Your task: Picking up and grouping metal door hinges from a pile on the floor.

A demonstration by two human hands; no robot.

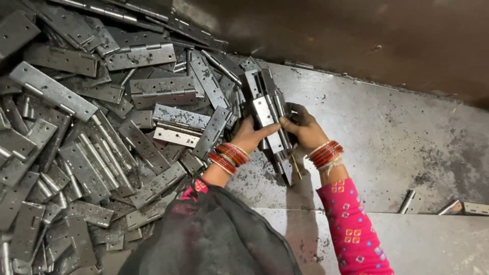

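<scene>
Steel hinges (270, 119), stacked, gripped by both hands.
Left hand (249, 135) and right hand (305, 130) fingers closed around them; likely heavy, stiff, best held mid-stack.

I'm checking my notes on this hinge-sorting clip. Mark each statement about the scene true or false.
1. Both hands hold a stack of metal hinges. True.
2. The large hinge pile lies to the person's right. False: it lies to the left.
3. The left hand and right hand both wear red bangles at the wrist. True.
4. The right sleeve is plain white. False: it is pink with small squares.
5. The metal worktop is spotless. False: it is grimy.
</scene>
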